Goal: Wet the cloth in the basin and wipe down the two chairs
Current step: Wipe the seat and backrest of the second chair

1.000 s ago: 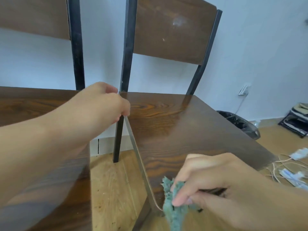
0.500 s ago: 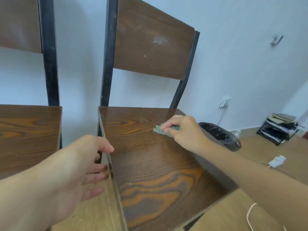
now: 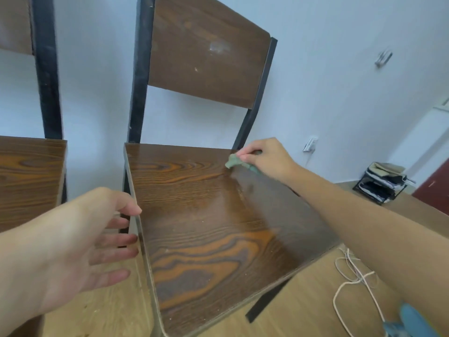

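The right hand (image 3: 263, 158) is pinching the cloth (image 3: 233, 163) against the seat's (image 3: 206, 227) far right corner, leaving unwiped seat lying toward the spread-fingered left hand (image 3: 80, 242) steadying the near-left edge.

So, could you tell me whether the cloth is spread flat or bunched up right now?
Bunched up. The green cloth shows as a small crumpled wad under the right hand, pressed on the chair seat at its back right corner.

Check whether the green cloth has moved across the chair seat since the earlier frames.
Yes. The green cloth, under the right hand, has gone from the chair seat's front edge to its back right corner.
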Demonstrator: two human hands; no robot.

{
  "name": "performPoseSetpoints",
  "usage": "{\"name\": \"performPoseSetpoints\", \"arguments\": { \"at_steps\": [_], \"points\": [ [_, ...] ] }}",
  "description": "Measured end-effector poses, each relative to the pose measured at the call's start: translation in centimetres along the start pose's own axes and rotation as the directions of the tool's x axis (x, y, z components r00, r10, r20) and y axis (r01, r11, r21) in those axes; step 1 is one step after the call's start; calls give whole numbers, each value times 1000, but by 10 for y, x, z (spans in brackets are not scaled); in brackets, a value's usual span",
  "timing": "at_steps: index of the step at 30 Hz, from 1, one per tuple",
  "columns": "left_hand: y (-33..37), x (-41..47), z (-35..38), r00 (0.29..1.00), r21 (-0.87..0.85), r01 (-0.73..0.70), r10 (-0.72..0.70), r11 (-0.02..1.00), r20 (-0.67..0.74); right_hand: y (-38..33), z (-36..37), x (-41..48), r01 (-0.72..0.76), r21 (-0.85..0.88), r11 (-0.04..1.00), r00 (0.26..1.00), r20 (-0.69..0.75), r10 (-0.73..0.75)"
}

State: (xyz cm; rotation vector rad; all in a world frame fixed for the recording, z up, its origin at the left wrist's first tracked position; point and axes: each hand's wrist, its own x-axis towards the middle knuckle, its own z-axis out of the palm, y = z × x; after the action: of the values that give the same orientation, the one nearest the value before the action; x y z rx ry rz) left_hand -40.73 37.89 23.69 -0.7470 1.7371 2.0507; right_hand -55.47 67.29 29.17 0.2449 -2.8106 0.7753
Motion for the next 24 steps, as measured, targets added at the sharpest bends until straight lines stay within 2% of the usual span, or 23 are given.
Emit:
{"name": "performPoseSetpoints", "arguments": {
  "at_steps": [2,5,10,13,15,17,19,22,24],
  "points": [
    [-2,4,0,1000,-8,1,-1,1000,-1,9,24,23,-69,37,997,998,13,68],
    [0,8,3,998,-43,-14,17,999,60,13,28,2,-51,57,997,998,49,48],
    [1,4,4,983,-157,-96,118,983,141,17,-15,-118,26,65,998,978,204,-39],
    [-8,4,-5,971,-209,-158,190,965,145,15,-49,-186,-46,149,988,944,330,-6],
    [-9,4,-1,969,-219,-171,204,961,138,18,-71,-201,-108,192,975,930,366,31],
    [-7,4,-1,967,-240,-148,192,959,170,23,-81,-176,-194,228,954,947,296,121],
    [-19,16,-14,973,-261,-163,198,951,116,37,-78,-126,-210,159,965,976,98,196],
    [-52,79,-41,992,-210,20,8,978,129,57,-46,-77,-177,-27,984,982,-68,175],
    [-67,105,-49,985,-203,59,-24,977,169,57,-17,-90,-221,-63,973,967,-144,210]
  ]
}}
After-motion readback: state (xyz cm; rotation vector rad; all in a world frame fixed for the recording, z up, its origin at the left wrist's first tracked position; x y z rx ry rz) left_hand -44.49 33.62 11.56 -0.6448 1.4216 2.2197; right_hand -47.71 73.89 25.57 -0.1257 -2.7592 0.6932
